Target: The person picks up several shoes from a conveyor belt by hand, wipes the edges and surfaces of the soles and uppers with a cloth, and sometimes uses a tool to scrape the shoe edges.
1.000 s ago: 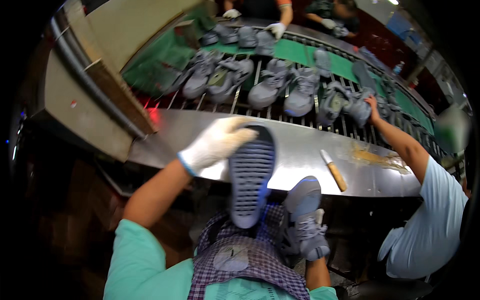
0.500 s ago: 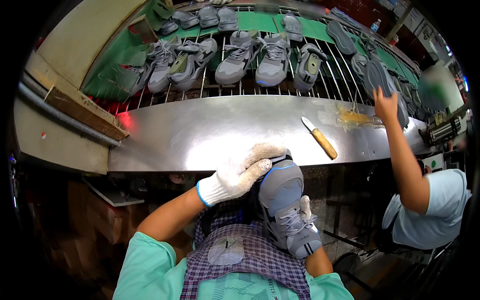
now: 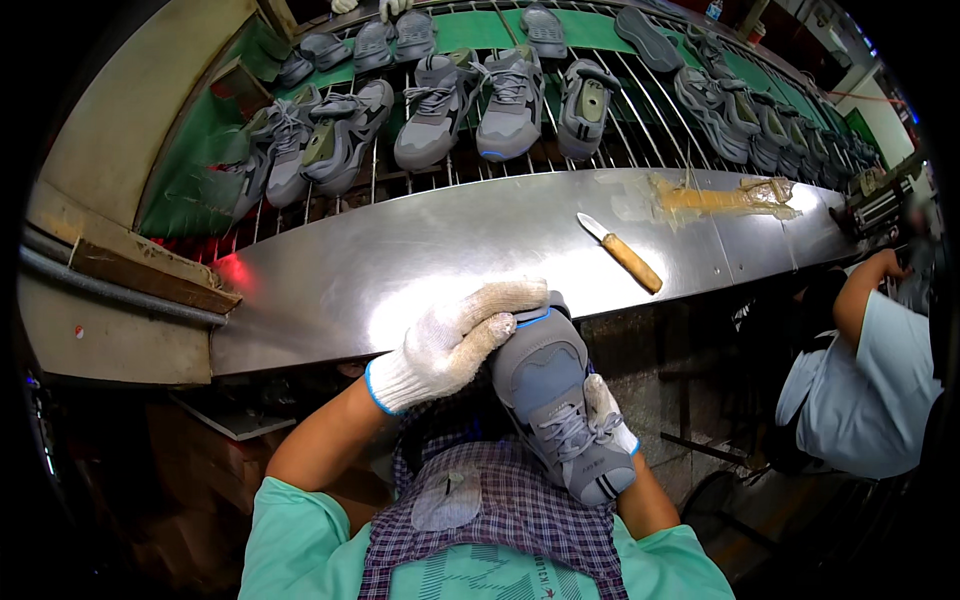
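A grey sneaker with laces and a blue line at its toe is held over my lap, toe pointing away from me. My left hand, in a white knitted glove, has its fingers and thumb closed about the toe edge. My right hand, also gloved, grips the shoe's right side near the laces; most of its fingers are hidden behind the shoe. A knife with a wooden handle lies on the metal ledge beyond the shoe.
Several grey sneakers stand on a rack of metal rods behind the ledge. A loose sole rests farther back. Yellowish tape covers part of the ledge. A co-worker sits at right; another person's gloved hand shows at the far edge.
The view has shifted. The co-worker's hand has drawn back from the rack toward the right, and the sole it was touching is gone from there. My hands still hold the sneaker, with more of the right one showing.
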Tool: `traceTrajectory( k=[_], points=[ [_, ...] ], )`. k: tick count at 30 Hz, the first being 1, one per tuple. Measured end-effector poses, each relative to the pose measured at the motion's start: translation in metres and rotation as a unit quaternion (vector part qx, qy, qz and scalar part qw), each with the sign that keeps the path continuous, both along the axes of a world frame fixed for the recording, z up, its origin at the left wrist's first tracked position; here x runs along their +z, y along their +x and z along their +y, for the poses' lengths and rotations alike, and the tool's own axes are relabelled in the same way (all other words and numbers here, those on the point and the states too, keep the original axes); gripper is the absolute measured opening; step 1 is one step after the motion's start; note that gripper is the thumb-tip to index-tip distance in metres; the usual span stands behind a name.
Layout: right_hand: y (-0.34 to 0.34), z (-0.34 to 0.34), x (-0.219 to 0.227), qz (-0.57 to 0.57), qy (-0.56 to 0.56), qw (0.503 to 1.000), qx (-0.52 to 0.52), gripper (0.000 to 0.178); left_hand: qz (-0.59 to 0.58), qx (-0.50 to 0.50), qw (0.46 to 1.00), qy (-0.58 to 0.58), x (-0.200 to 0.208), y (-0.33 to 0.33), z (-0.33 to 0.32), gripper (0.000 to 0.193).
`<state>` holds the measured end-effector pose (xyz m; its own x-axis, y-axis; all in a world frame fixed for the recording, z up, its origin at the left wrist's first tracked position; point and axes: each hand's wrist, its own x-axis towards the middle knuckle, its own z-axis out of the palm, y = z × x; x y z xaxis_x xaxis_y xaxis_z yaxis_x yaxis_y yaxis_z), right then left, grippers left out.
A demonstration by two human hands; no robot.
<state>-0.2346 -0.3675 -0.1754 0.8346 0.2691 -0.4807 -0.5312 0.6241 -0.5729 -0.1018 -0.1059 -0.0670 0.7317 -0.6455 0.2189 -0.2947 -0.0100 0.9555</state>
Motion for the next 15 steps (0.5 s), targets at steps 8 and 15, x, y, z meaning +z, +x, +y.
traceTrajectory(
  k=[8,15],
  points=[
    [-0.002,-0.018,-0.026,-0.035,-0.008,0.999,0.011,0.064,-0.059,0.002,0.997,0.043,0.011,0.005,-0.016,0.042],
    [0.019,-0.012,-0.029,-0.057,-0.214,0.974,0.039,0.062,-0.012,-0.014,0.998,-0.055,-0.013,-0.001,0.009,0.059]
  ],
)
